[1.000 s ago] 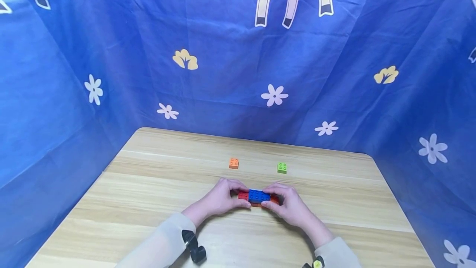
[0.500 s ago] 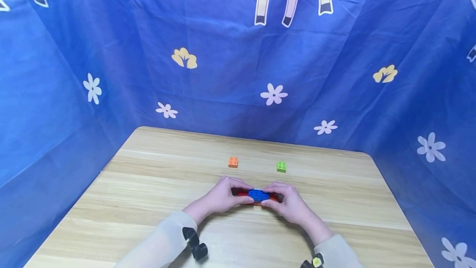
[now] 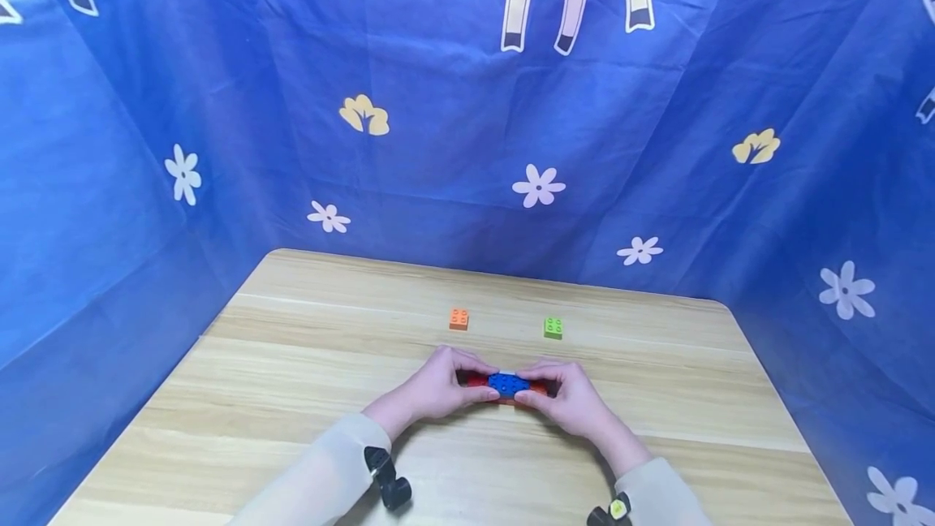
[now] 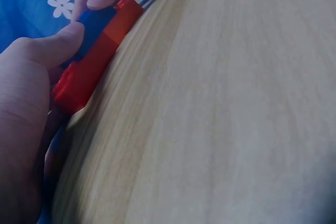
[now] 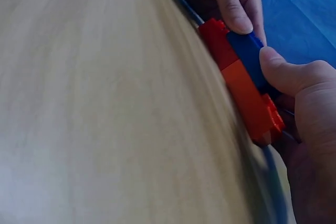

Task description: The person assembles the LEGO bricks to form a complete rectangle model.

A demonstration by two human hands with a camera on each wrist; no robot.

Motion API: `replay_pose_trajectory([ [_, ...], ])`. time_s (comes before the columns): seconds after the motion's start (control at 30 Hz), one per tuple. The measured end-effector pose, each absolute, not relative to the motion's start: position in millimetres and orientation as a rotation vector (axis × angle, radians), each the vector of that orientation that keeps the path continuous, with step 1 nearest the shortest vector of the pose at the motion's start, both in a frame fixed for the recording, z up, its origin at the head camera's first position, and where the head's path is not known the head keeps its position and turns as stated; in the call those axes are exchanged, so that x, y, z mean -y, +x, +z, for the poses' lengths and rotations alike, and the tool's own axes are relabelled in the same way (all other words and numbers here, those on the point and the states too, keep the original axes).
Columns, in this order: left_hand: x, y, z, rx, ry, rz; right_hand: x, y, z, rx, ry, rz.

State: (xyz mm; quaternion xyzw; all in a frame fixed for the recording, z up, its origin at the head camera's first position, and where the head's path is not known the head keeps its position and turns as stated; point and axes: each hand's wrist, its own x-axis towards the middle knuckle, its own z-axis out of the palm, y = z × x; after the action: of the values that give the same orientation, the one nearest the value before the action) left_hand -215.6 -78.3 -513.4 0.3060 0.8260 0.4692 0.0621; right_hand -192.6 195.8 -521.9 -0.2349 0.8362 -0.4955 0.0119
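Note:
A blue studded toy brick (image 3: 507,385) bridges a red brick (image 5: 218,40) and an orange-red brick (image 5: 244,95), which lie end to end beneath it on the table. My left hand (image 3: 438,384) pinches the blue brick's left end, thumb on the near side and fingers on the far side. At the other end, my right hand (image 3: 570,398) pinches it the same way. Both wrist views show the thumbs (image 4: 63,43) against the blue brick's side, while the far fingertips are mostly hidden. Studs of the lower bricks stick out past both ends of the blue one.
Behind the hands, a small orange brick (image 3: 458,320) and a lime green brick (image 3: 553,329) stand apart on the wooden table (image 3: 329,307). A blue printed curtain (image 3: 438,153) encloses the table's back and sides.
My left fingertips have shifted slightly right, from the blue brick's edge onto its left end, covering more of it. My right hand stays nearly where it was, still holding the brick.

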Motion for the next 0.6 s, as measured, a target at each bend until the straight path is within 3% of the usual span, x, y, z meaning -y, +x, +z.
replay_pose_trajectory([
  [0.6,78.0,-215.8,-518.7,-2.498,0.903,1.442,-199.5,-194.6,-521.0,-2.598,-0.746,-1.491],
])
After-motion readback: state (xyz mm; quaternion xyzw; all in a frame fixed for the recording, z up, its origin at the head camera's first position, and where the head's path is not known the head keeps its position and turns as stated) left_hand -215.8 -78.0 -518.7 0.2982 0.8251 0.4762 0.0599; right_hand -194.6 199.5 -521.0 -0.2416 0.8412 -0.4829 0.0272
